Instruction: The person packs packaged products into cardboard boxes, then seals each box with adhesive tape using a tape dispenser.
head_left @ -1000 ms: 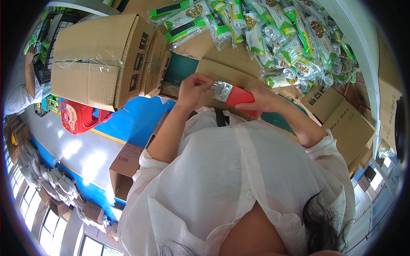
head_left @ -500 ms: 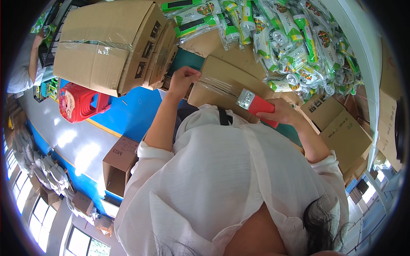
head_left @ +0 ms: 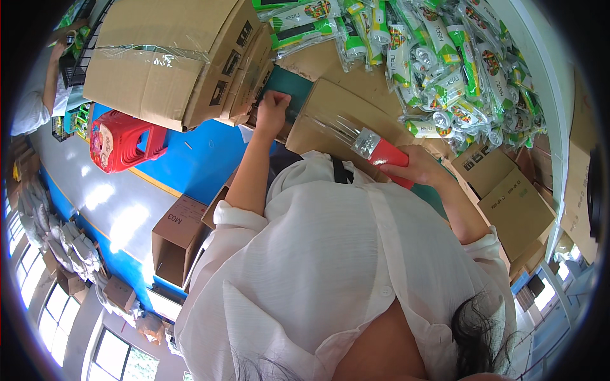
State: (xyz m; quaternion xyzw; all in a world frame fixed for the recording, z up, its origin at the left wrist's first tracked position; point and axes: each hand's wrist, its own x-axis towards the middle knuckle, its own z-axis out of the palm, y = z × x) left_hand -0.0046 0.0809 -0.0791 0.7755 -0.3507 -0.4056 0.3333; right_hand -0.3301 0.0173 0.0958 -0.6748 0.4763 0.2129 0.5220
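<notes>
Red tool (head_left: 389, 154) is clamped in right hand (head_left: 420, 166) fingers, so hold it steady; left hand (head_left: 272, 113) fingers look pinched together, can't tell if they've got anything.

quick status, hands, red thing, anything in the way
Right hand gripping red silver-ended object. Left hand pinched, contents unclear, near big carton. Bagged goods piled beyond, apart from both hands.

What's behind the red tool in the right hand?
Behind the red tool, brown cardboard shows around its silver end. Whatever lies directly behind the tool and the right hand is covered, so I can't tell what's there.
</notes>
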